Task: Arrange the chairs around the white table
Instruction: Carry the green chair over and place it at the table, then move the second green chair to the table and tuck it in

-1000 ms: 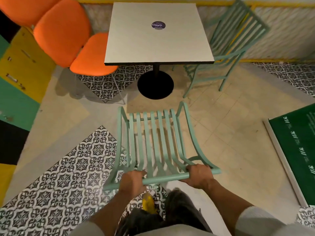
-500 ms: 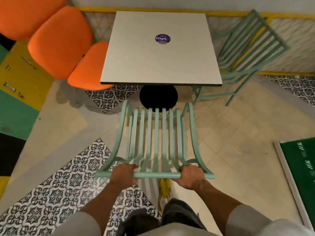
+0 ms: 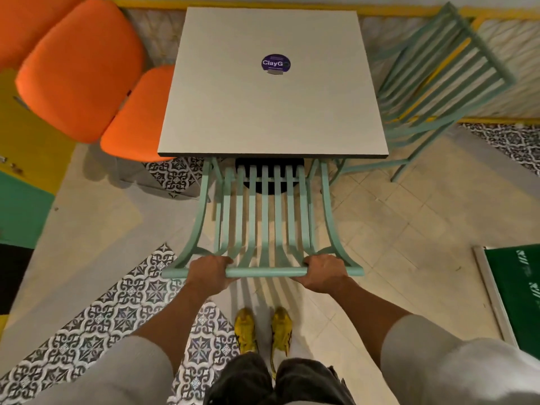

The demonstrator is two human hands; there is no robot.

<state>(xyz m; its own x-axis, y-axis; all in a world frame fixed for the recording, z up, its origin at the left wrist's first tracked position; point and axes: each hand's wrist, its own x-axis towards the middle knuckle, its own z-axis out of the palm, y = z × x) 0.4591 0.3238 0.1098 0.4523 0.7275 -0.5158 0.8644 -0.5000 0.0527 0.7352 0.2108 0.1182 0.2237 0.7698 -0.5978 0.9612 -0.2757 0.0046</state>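
A square white table (image 3: 271,112) with a round purple sticker stands ahead of me on a black pedestal base. A mint-green slatted chair (image 3: 263,217) stands at its near side, its front tucked under the table's edge. My left hand (image 3: 209,271) and my right hand (image 3: 323,270) both grip the chair's top back rail. A second mint-green chair (image 3: 438,83) sits at the table's right side. An orange chair (image 3: 87,71) sits at the left side, its seat partly under the table.
Another orange chair back (image 3: 26,21) shows at the far left. Coloured wall panels (image 3: 23,176) line the left. A green board (image 3: 517,293) lies on the floor at the right. My yellow shoes (image 3: 263,331) stand just behind the chair on the tiled floor.
I have pushed the mint-green chair forward; its seat has gone from open floor to under the table's near edge. Both hands have kept their hold on the back rail.
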